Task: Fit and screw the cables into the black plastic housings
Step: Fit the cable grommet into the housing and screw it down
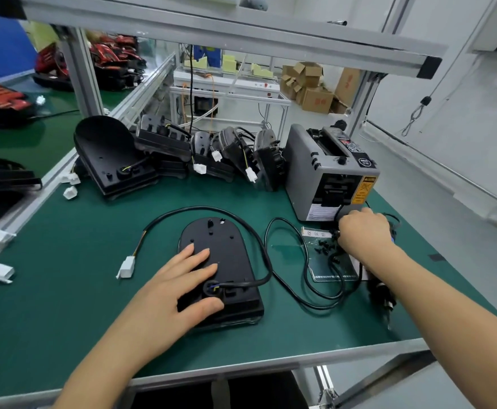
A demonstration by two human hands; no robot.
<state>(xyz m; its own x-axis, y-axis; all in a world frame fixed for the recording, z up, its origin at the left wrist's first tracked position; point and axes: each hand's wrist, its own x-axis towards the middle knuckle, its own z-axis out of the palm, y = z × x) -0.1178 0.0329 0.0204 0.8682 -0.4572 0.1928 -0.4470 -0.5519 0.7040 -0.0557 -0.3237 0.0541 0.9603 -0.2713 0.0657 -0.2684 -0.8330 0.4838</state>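
Black housing (229, 249) sits flat on the green desk (64, 276), bottom centre of the frame, rounded end pointing away from the camera. Its cable (244, 284) comes out of a round grommet near the lower edge, runs right, loops up around the rounded top and comes down the left side to a white connector (127, 267) lying on the desk just left of the housing.

Left hand (179, 287) is laid on top of the housing with fingers straight and a bit spread. The thumb rests near the lower edge, right below the grommet.

Right hand (362, 231) is over at the right of the frame, knuckles up, above a scatter of small black screws (323, 246) on a clear plastic bag (315, 261). Its fingers curl down out of sight, so I honestly can't tell if they're pinching a screw or not.

Just behind that hand is a grey tape dispenser (309, 172). A second thin black cord (318, 307) loops on the desk between the housing and the bag. Across the back of the desk, upper centre, there's a pile of more housings (164, 140) with their own white plugs hanging out, some leaning on each other, some stacked.
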